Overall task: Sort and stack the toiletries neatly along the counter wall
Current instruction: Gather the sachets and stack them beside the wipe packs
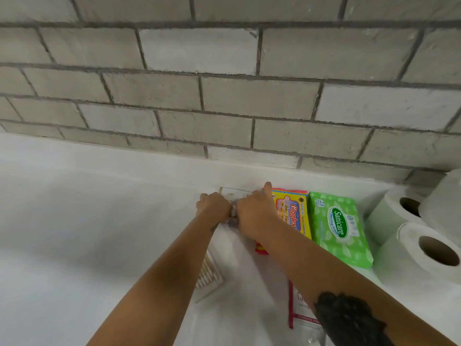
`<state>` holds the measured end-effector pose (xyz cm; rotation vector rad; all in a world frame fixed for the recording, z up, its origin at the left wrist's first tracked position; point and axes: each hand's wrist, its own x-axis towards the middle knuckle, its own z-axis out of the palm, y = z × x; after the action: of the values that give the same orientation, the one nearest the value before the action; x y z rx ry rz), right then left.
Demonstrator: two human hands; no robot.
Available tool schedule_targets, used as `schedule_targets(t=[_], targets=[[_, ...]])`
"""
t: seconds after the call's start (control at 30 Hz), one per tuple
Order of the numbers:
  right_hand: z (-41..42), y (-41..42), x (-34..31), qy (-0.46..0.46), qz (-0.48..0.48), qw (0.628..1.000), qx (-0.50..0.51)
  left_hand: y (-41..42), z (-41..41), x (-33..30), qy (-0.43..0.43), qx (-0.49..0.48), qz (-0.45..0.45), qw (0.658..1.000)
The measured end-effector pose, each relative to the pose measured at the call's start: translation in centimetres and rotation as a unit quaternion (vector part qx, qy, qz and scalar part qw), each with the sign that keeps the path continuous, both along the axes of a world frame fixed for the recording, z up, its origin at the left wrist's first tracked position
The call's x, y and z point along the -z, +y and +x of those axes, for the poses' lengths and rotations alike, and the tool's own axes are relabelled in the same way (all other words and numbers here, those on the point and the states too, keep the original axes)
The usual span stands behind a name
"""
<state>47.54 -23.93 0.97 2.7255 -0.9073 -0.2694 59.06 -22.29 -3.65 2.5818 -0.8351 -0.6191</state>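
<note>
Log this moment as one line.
both hands: left, right grip clear pack | beside Giggles pack | near wall

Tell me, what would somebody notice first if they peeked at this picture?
Probably the two hands, left hand and right hand, meeting on a small clear pack near the brick wall. Right beside them lie the bright yellow Giggles wipes and the green Sanicare pack, with toilet rolls piled at the far right.

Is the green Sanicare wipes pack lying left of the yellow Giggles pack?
No, the green Sanicare wipes pack lies right of the yellow Giggles pack.
</note>
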Motion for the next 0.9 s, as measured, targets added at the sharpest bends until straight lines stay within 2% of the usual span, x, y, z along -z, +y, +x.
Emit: schedule_targets(t=[0.2, 0.33, 0.53, 0.73, 0.9], targets=[[0.2, 0.1, 0.1, 0.001, 0.003, 1.000, 0.006, 0.5, 0.2, -0.3, 0.000, 0.043, -0.001, 0.999], [0.2, 0.3, 0.0, -0.013, 0.007, 1.000, 0.005, 0.8, -0.3, -1.1, -0.015, 0.032, -0.006, 0.999], [-1.3, 1.3, -0.5, -0.133, 0.014, 0.991, 0.002, 2.3, -1.1, -2.2, -0.017, 0.023, -0.045, 0.999], [-5.5, 4.3, -1.6, -0.260, 0.029, 0.965, 0.004, 6.5, -3.5, -4.2, -0.018, 0.033, -0.127, 0.991], [-10.4, 7.3, -2.9, -0.291, 0.057, 0.955, 0.019, 11.4, -7.5, -5.8, 0.001, 0.030, -0.196, 0.980]])
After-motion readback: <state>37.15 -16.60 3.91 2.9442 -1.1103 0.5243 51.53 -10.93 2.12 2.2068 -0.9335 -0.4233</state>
